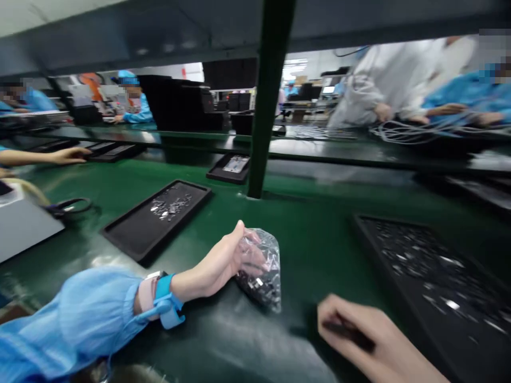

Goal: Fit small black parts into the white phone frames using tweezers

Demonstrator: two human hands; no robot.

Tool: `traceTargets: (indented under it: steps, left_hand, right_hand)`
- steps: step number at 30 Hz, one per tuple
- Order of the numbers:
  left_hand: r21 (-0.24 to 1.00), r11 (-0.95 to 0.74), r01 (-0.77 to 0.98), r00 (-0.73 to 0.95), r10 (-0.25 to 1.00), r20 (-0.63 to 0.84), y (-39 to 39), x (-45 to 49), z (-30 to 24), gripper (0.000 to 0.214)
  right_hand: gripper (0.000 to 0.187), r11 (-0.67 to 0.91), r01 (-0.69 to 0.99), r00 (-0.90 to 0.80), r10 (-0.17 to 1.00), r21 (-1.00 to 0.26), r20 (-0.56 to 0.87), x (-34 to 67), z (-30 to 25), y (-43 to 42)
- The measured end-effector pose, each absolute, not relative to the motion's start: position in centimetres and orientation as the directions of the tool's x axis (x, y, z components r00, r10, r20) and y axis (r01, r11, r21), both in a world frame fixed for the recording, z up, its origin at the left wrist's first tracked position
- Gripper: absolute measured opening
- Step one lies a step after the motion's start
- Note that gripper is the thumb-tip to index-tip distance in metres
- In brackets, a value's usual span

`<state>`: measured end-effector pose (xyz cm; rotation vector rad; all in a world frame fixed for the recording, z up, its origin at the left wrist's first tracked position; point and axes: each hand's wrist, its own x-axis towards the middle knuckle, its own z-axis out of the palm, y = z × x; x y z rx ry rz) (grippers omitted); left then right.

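Note:
My left hand holds a clear plastic bag over the green table. Its fingers show through the film and its thumb is outside; whether the fingers are inside or behind the bag I cannot tell. Small dark, shiny parts lie in the bag's lower end. To the right, my right hand is closed with its fingers curled, apart from the bag. A dark shape shows within its curl, too unclear to name. Beside that hand lies a large black tray with many small shiny parts.
A black tray with small shiny pieces sits left of centre. Behind it is a smaller tray by a green post. A grey box stands at left, near a co-worker's hand. Other people work beyond the shelf.

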<state>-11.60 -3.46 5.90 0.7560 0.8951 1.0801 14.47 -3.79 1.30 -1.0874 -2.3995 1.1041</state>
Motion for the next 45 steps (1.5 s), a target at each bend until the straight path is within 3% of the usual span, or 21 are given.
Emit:
traceTargets:
  steps: [3, 6, 16, 24, 31, 37, 45]
  left_hand:
    - [0.848, 0.381, -0.370, 0.323, 0.908, -0.267, -2.7, -9.1, 6.6, 0.041]
    - [0.837, 0.423, -0.347, 0.420, 0.868, -0.265, -1.8, -7.2, 7.1, 0.042]
    - [0.799, 0.509, -0.319, 0.576, 0.774, -0.264, -1.2, -7.7, 5.3, 0.053]
    - [0.890, 0.455, -0.015, 0.539, 0.754, -0.377, -3.2, -8.4, 6.1, 0.058]
    - [0.881, 0.471, -0.051, 0.550, 0.749, -0.369, -3.1, -7.8, 5.7, 0.037]
    - [0.841, 0.522, -0.141, 0.526, 0.759, -0.383, -3.1, -7.9, 6.1, 0.034]
    - [0.840, 0.497, -0.217, 0.580, 0.758, -0.299, -3.0, -7.9, 6.2, 0.032]
  right_hand:
    - [0.030, 0.223, 0.384, -0.546, 0.837, -0.896, -0.026, 13.8, 2.6, -2.6]
    - [0.033, 0.113, 0.253, -0.468, 0.883, -0.961, -0.020, 13.3, 3.1, -2.0]
    - [0.028, 0.031, 0.141, -0.422, 0.906, -0.990, -0.031, 12.5, 4.4, -2.1]
    - [0.033, -0.222, -0.119, -0.332, 0.928, -0.968, -0.172, 12.4, 4.4, -2.3]
    - [0.027, -0.181, -0.095, -0.345, 0.928, -0.979, -0.138, 12.3, 4.5, -2.6]
    - [0.027, -0.050, 0.042, -0.203, 0.977, -0.998, -0.057, 12.6, 4.3, -2.5]
    - [0.031, 0.031, 0.241, -0.382, 0.922, -0.970, -0.066, 13.0, 4.4, -2.5]
